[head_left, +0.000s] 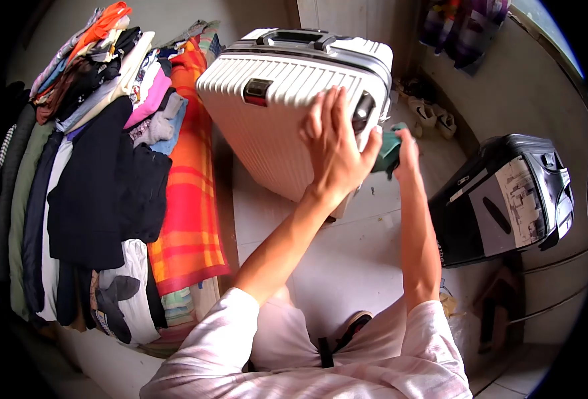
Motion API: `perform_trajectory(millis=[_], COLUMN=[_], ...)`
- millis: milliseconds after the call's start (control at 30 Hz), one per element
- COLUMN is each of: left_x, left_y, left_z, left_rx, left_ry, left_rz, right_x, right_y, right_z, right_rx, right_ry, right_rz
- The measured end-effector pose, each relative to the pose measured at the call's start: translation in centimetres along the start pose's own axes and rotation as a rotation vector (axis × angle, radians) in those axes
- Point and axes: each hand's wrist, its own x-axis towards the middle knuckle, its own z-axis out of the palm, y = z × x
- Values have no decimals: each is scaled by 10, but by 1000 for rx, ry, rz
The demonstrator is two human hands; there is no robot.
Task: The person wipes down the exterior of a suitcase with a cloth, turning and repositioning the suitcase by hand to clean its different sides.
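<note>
A white ribbed hard-shell suitcase (267, 133) stands on the floor before me, its dark carry handle (294, 40) on top. My left hand (337, 143) lies against its front panel near the right edge, fingers stretched out. Beside the suitcase's right side, my right hand (408, 151) is closed around a dark green cloth (388, 151). The cloth is bunched and close to that side; whether it touches the shell I cannot tell. A black latch or wheel-like fitting (362, 112) sits at the suitcase corner between my hands.
Folded clothes (88, 179) are piled on a bed at the left, over an orange plaid blanket (187, 199). To the right stands a black and grey suitcase (500, 199). White shoes (422, 112) rest by the wall. A patterned garment (463, 30) hangs above them.
</note>
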Motion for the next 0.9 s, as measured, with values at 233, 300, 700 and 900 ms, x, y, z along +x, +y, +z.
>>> perform_trajectory(millis=[233, 300, 700, 900], left_x=[1, -6, 12, 22], left_y=[-114, -151, -36, -40], left_z=[-100, -113, -141, -165], left_rx=[-380, -401, -437, -442], left_ry=[477, 397, 202, 30], left_rz=[-647, -919, -1726, -1842], right_x=[-47, -48, 5, -51], right_y=[-72, -91, -184, -180], right_z=[-9, -8, 125, 72], right_rx=[108, 126, -1194, -1276], right_ry=[88, 79, -21, -86], right_rz=[-514, -538, -905, -870])
